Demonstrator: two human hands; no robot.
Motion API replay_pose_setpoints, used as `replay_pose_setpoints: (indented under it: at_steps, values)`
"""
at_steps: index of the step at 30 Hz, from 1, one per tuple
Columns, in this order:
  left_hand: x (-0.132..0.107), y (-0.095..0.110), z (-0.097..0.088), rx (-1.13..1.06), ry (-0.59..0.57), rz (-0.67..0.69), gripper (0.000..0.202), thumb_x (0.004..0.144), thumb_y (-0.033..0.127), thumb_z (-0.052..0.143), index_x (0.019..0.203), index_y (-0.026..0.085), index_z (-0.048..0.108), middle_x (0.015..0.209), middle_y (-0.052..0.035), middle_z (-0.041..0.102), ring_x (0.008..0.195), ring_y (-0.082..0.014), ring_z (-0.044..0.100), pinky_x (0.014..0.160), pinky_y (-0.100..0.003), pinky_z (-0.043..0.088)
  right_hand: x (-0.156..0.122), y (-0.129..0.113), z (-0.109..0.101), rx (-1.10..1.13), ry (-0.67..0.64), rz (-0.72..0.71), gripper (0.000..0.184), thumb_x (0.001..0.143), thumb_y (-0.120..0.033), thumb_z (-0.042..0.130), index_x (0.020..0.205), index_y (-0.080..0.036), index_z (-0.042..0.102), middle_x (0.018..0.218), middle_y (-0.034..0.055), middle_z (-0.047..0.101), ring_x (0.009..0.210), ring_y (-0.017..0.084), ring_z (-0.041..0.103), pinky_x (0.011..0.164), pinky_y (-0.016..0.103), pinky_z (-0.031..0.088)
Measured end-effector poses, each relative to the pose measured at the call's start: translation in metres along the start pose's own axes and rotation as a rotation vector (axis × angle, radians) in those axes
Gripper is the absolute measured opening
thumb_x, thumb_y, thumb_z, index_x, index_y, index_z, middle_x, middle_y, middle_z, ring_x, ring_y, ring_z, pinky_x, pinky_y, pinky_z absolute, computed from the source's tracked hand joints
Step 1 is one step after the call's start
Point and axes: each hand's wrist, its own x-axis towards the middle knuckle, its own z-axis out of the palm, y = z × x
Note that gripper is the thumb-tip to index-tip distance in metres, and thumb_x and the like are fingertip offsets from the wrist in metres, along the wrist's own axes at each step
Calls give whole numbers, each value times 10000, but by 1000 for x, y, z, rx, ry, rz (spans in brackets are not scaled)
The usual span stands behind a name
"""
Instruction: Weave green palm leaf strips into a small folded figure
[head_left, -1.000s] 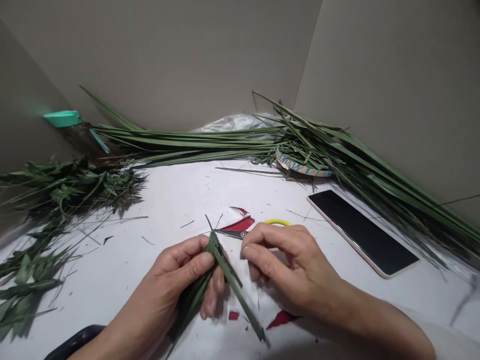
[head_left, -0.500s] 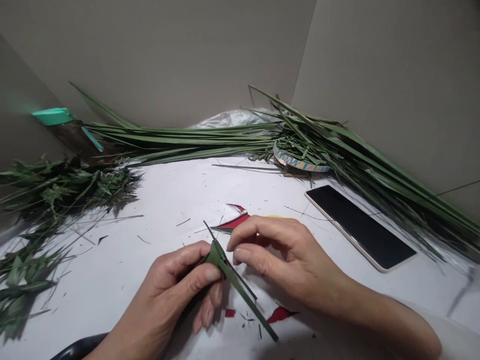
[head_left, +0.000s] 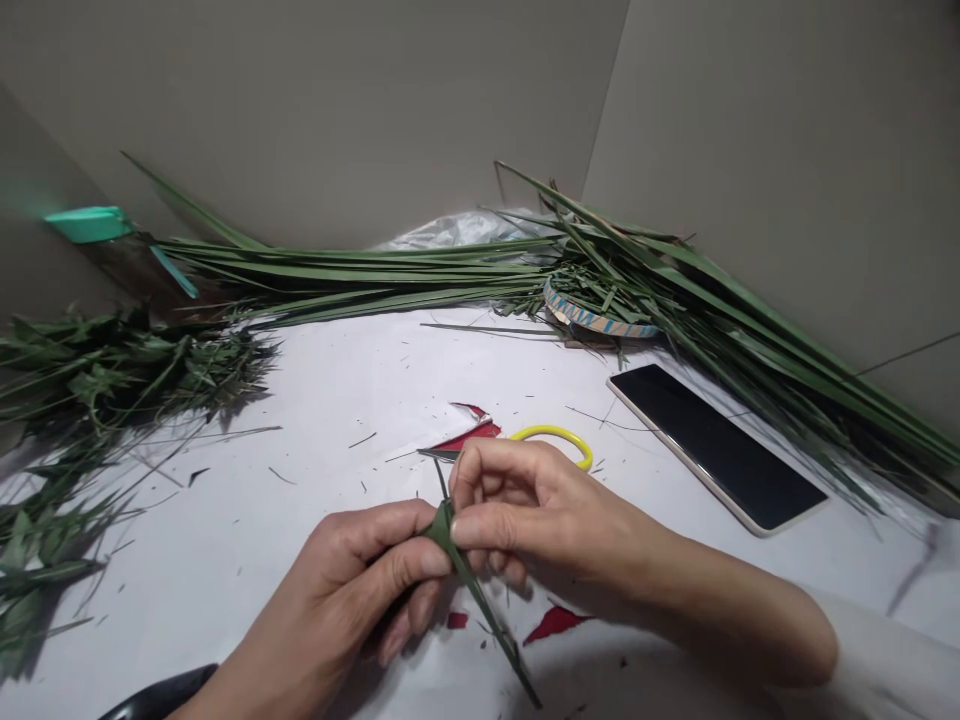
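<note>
Between my two hands is a folded green leaf strip, its long tail slanting down to the right and a thin stem poking up at the top. My left hand is closed, pinching the folded part between thumb and fingers. The thumb and fingertips of my right hand are closed on the upper right edge of the fold. Just behind my right hand lie scissors, of which the yellow handle and part of the dark blade show. Red scraps rest by the blade.
A phone lies at right. Long green leaves line the back around a round container. Leafy woven pieces are heaped at left, near a bottle with a turquoise lid. Leaf bits and a red scrap dot the white tabletop.
My right hand has moved down and left onto the leaf strip, where its fingertips now pinch the fold. More of the yellow scissors handle shows. The whole view has shifted slightly.
</note>
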Motion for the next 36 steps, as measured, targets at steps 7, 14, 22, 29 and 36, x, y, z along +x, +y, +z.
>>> replay_pose_setpoints:
  at_steps: [7,14,22,29,36]
  values:
    - [3,4,3,-203,-62,-64,344,921,411,547,668,179,562,468,57,436,422,-73,271,461,-260,215,0,-9,0,-162,104,-101,212,840,-318,719,785,-162,586,665,-51,553,582,68,472,531,192,358]
    - [0,4,3,-259,56,7,304,930,391,534,710,186,581,487,54,465,467,-96,316,503,-254,272,-10,-20,5,-413,128,-153,159,899,-325,629,835,-184,591,727,-36,552,647,97,488,605,230,381]
    - [1,8,2,-246,128,61,400,972,421,437,681,186,578,519,28,524,492,-117,378,587,-293,332,-6,-13,3,-573,151,-118,43,914,-223,568,894,-196,595,758,-32,572,695,113,507,621,239,381]
    - [4,7,1,-247,141,52,284,947,368,515,762,174,608,477,51,516,441,-83,356,537,-246,329,-5,-15,1,-615,163,-158,71,910,-184,551,860,-183,602,694,-33,557,643,110,511,606,235,396]
    - [4,2,0,-153,103,20,316,914,385,565,698,158,609,437,29,544,373,-77,416,461,-226,364,-7,-7,-1,-1145,208,-571,293,902,-85,540,1169,-191,600,1058,72,618,981,205,528,845,329,449]
